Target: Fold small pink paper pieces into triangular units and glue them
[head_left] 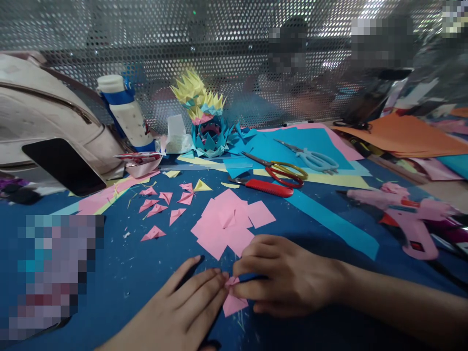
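On blue tabletop [135,265], before perforated screen [226,27] | right hand [292,275] — grip closed on pink paper [235,304] | left hand [183,307] — open

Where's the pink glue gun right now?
Head view, far right: the pink glue gun lies on the blue table, right of the blue paper strip.

No legible txt, nos., brands or signs can be made out. Small marks are seen on the white-and-blue bottle [127,114], but they can't be read; the pixelated patch at lower L [54,278] is blurred out, likewise unreadable.
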### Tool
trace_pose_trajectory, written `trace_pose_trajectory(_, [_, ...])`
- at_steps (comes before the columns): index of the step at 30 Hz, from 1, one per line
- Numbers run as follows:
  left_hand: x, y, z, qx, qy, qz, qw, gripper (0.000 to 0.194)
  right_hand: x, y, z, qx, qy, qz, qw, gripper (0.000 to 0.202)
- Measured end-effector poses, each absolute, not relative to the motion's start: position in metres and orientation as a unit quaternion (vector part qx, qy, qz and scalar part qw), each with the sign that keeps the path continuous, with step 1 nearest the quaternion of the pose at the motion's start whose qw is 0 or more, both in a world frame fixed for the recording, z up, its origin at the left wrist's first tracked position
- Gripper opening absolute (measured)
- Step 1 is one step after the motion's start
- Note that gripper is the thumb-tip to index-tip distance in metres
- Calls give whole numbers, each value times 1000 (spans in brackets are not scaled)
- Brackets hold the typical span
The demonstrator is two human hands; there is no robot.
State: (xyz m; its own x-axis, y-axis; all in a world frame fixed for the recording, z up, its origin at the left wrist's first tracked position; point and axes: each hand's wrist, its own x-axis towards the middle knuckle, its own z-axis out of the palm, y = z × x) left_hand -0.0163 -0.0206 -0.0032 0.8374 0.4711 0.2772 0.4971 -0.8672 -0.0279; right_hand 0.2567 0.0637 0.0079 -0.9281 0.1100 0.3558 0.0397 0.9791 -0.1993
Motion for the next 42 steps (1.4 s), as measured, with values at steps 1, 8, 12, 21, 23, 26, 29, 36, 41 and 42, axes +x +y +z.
trace_pose_trajectory(1, [-17, -21, -8, -956, -259, -134, 34, 47, 257, 63, 8, -38, -979, 95, 178, 31])
trace_pose_trajectory(8, [-15, -20, -7, -935, -294, -173, -99, 47, 253, 61, 7, -67, -973, 162, 148, 35])
trace_pose_trajectory(12, [-9, -20, -2, -910, -351, -172, -140, 45, 248, 60, 8, -74, -967, 193, 147, 36])
trace_pose_trajectory(21, [-10, -18, -13, -908, -324, -242, -106, 33, 249, 64, 7, -69, -970, 176, 150, 22])
trace_pose_trajectory(23, [-9, -17, -12, -906, -324, -255, -94, 39, 250, 64, 7, -69, -969, 181, 154, 20])
trace_pose_trajectory(26, [-7, -17, -14, -905, -324, -264, -78, 45, 250, 64, 6, -61, -968, 176, 166, 22])
trace_pose_trajectory(29, [-7, -17, -14, -909, -320, -256, -69, 40, 251, 62, 6, -48, -967, 173, 180, 19])
trace_pose_trajectory(36, [-9, -17, 2, -920, -337, -175, -94, 27, 253, 60, 8, -32, -970, 158, 184, 16])
trace_pose_trajectory(41, [-16, -13, -10, -923, -296, -243, -30, 26, 252, 59, 5, -39, -976, 138, 162, 21])
trace_pose_trajectory(42, [-17, -12, -10, -926, -286, -245, -17, 27, 251, 59, 4, -48, -978, 126, 162, 21])
